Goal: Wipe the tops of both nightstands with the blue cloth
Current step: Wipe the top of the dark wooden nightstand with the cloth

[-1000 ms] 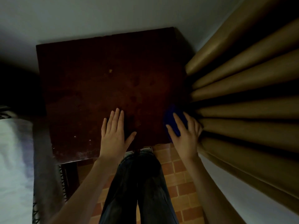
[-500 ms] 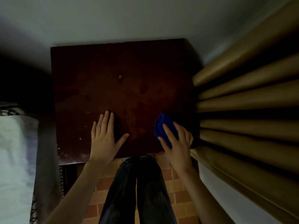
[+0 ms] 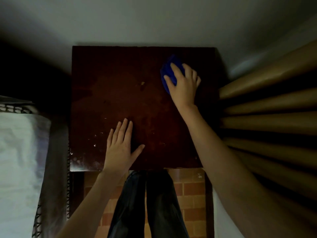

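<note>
Wall (image 3: 154,18) is stretching across the top of the frame, pale grey and dim. Curtain (image 3: 274,121) is filling the right side, its tan folds fanning towards the centre and ending just beside the nightstand (image 3: 106,93). Bed (image 3: 17,160) is occupying the lower left, white on top with a dark patterned edge. Nightstand is sitting in the centre, between bed and curtain, its far edge meeting the wall; whitish scuffs (image 3: 82,162) are showing near the lower left corner of its dark reddish-brown top. Trousers (image 3: 145,203), dark, are running from the nightstand's front edge to the bottom centre, and floor (image 3: 188,191) of orange-brown tiles is showing on both sides of them. Right arm (image 3: 214,152) is reaching up from the lower right across the nightstand. Right hand (image 3: 184,85) is resting on the upper right of the top, its fingers curling over the cloth (image 3: 169,71) and grasping it against the wood. Left hand (image 3: 120,148) is lying flat and released on the lower centre of the top, fingers straight, thumb spreading right, holding nothing. Cloth, bright blue and bunched, is sitting on the nightstand top near its upper right corner, under the right hand, and is sticking out above and left of the fingers. Speck (image 3: 142,83), pale, is showing on the wood left of the cloth, apart from both hands.
</note>
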